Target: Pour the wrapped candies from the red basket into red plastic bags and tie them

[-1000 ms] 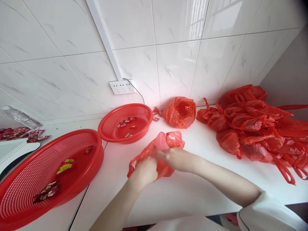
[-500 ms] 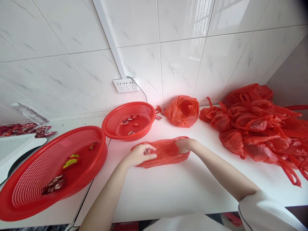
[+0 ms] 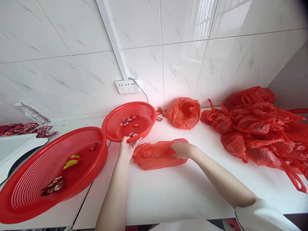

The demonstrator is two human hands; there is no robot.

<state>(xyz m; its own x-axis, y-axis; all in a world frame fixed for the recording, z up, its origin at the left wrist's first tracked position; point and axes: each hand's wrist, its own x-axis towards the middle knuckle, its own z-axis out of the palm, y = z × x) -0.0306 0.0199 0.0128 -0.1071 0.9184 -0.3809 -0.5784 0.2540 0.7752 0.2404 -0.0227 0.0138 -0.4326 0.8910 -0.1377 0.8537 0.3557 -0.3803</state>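
My left hand [image 3: 128, 147] is at the near rim of the smaller red plastic basket [image 3: 147, 128], its fingers closed around the edge. Several small wrapped snack packets [image 3: 130, 119] lie inside that basket. Just right of this hand, a red plastic bag [image 3: 156, 160] lies on the white table with its mouth spread wide. My right hand [image 3: 181, 149] reaches into the bag's right end, and its fingers are hidden by the plastic.
A larger red basket [image 3: 96, 173] with a few packets stands at left. Behind the bag sits another opened red bag [image 3: 181, 118]. Filled red bags [image 3: 255, 128] are heaped at right. A socket strip [image 3: 127, 86] is on the tiled wall; a clear bottle [image 3: 32, 113] leans at far left.
My left hand has left the plastic bag and moved up to the smaller basket's near rim. My right hand stays inside the bag, whose left end has sagged into a new shape.
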